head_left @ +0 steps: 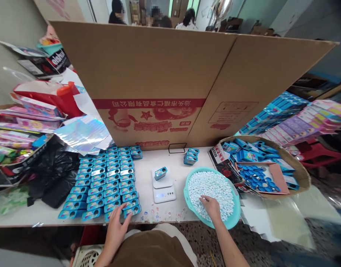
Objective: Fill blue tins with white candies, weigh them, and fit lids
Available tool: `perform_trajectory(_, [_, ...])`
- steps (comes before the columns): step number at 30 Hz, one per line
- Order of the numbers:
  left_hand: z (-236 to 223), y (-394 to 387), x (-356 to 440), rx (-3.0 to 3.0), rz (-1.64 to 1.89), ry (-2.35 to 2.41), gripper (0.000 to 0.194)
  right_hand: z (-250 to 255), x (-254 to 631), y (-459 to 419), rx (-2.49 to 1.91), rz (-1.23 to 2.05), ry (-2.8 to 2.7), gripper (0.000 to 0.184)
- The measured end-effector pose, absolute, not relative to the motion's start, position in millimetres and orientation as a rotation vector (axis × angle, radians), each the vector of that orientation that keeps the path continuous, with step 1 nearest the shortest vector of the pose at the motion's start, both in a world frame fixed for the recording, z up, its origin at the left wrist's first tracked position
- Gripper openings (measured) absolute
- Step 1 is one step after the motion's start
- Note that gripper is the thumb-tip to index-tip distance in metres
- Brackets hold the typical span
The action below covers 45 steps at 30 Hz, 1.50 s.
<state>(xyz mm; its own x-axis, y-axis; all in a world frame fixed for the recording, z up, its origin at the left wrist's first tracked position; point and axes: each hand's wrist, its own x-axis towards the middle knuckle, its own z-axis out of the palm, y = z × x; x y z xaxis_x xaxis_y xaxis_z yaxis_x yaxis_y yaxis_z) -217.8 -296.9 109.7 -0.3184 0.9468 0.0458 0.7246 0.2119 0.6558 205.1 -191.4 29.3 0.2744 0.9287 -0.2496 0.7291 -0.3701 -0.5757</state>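
Observation:
My left hand [117, 224] is at the front of the rows of small blue boxes [112, 180], thumb and fingers apart. Its fingertips are beside the nearest box [132, 211]; whether they touch it I cannot tell. My right hand [211, 207] reaches over a turquoise basin [236, 202] filled with small white pellets [212, 185]. The fingers of that hand are pinched at the pellets' surface, and what lies between them is hidden. Between my hands, a white digital scale [164, 194] bears a single blue box [161, 173].
A few blue boxes [191, 156] stand behind the basin. To the right, a carton [304, 178] holds more boxes and a tray of round blue pieces [256, 178]. A tall cardboard panel [159, 70] closes off the back. Black plastic bags [55, 170] lie left; small stickers [156, 215] line the front edge.

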Motion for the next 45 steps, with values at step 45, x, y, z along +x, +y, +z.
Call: perform_trajectory(45, [91, -356, -172, 1.207, 0.897, 2.404, 0.032, 47, 46, -42, -1.621, 1.146, -1.997, 0.021])
